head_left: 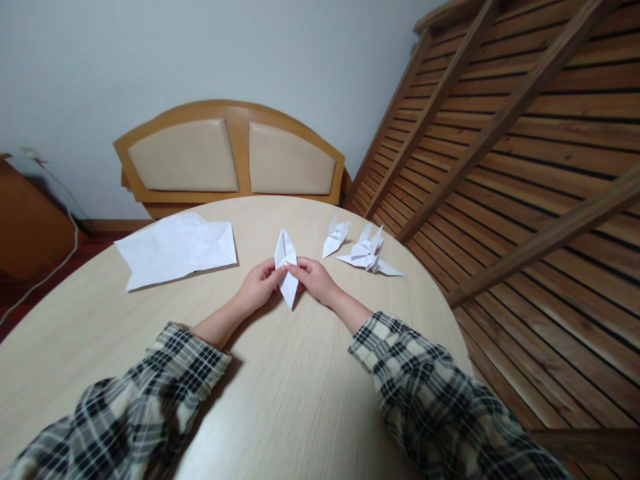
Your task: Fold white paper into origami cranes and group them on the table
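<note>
A folded white paper shape (287, 267), long and pointed at both ends, stands upright between my hands over the round table (280, 400). My left hand (258, 285) pinches its left side with closed fingers. My right hand (314, 278) pinches its right side at the same height. Both forearms, in checked sleeves, rest on the tabletop.
Creased white paper sheets (177, 248) lie flat at the left. Two finished paper cranes (335, 235) (369, 253) sit to the right of my hands near the table's edge. A wooden chair back (230, 157) stands behind the table. A slatted wooden floor (525, 200) runs along the right.
</note>
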`<control>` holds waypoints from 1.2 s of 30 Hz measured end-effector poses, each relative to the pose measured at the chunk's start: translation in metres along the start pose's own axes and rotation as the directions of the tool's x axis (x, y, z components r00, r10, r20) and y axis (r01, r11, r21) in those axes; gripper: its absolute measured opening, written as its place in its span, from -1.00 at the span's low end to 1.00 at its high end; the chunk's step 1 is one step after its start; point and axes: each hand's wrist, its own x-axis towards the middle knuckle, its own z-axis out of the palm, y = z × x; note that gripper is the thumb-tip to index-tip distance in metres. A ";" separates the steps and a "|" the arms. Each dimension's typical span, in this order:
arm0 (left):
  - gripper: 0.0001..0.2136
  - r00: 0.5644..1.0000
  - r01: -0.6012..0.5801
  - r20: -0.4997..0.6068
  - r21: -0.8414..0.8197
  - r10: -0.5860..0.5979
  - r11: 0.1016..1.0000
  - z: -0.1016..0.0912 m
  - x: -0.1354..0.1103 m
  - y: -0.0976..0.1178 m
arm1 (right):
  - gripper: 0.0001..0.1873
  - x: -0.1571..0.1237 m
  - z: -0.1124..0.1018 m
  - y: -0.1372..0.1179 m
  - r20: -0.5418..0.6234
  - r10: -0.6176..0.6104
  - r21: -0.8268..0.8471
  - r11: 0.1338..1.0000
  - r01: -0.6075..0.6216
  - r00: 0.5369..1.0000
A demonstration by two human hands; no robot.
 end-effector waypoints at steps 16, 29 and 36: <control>-0.70 1.000 0.022 -0.010 0.043 -0.021 0.999 0.001 0.000 0.002 | -0.44 0.006 -0.001 0.012 -0.011 -0.028 0.057 0.998 0.028 1.000; -0.71 0.999 -0.002 -0.036 0.088 0.005 0.996 -0.001 0.002 -0.005 | -0.46 0.005 0.000 0.009 -0.019 0.026 0.000 1.000 -0.026 0.999; -0.67 1.000 -0.015 -0.002 0.062 0.015 0.998 -0.001 0.001 0.000 | -0.48 0.008 -0.001 0.013 -0.051 0.025 0.041 0.999 -0.023 0.998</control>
